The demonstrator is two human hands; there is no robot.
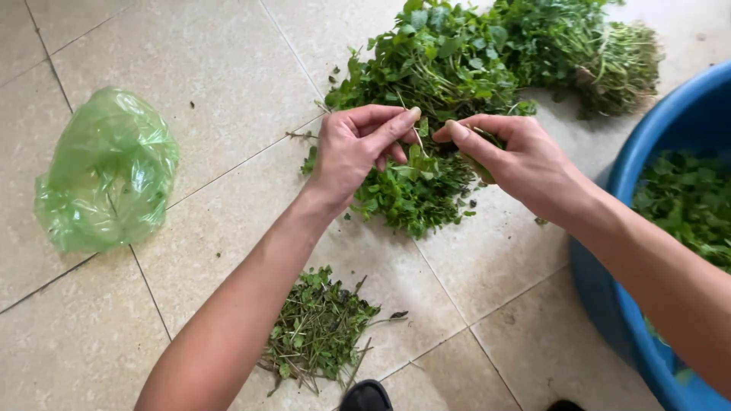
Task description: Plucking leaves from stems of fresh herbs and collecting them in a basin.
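Three herb heaps, one bag, one basin

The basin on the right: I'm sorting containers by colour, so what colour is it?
The basin is blue, with picked green leaves inside; the head view shows it.

Both hands meet over the herb pile on the tiled floor. The left hand pinches a sprig; the right hand grips its stem. Green bag at nine o'clock, blue basin at three, scraps at six.

Glossy plastic basin, crinkled plastic bag
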